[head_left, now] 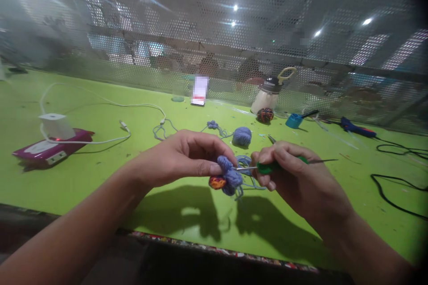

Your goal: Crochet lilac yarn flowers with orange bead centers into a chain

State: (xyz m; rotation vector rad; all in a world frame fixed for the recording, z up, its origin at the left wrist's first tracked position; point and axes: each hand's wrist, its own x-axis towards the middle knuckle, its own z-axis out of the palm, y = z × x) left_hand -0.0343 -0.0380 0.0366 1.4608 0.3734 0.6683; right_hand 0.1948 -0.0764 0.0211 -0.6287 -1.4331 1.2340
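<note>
Between thumb and fingers, my left hand (pixel 197 156) pinches a crocheted flower (pixel 232 177) in blue-violet yarn, held above the table. An orange and dark red crocheted piece (pixel 217 182) shows at its lower left. My right hand (pixel 287 164) is closed round the green handle of a crochet hook (pixel 265 168), whose metal shaft points left and meets the flower. A thin metal tip sticks out to the right of this hand, and another pointed metal piece (pixel 271 139) shows above its fingers. Loose blue-violet strands (pixel 245 162) hang between the hands.
Behind the hands lie a blue-violet yarn ball (pixel 242 136) and a small crocheted piece (pixel 212 124). Farther back stand a phone (pixel 199 91), a bottle (pixel 265 96), a dark multicoloured yarn ball (pixel 265 115) and a blue container (pixel 294 120). A purple power strip (pixel 67 144) sits left; a glue gun (pixel 357 128) right.
</note>
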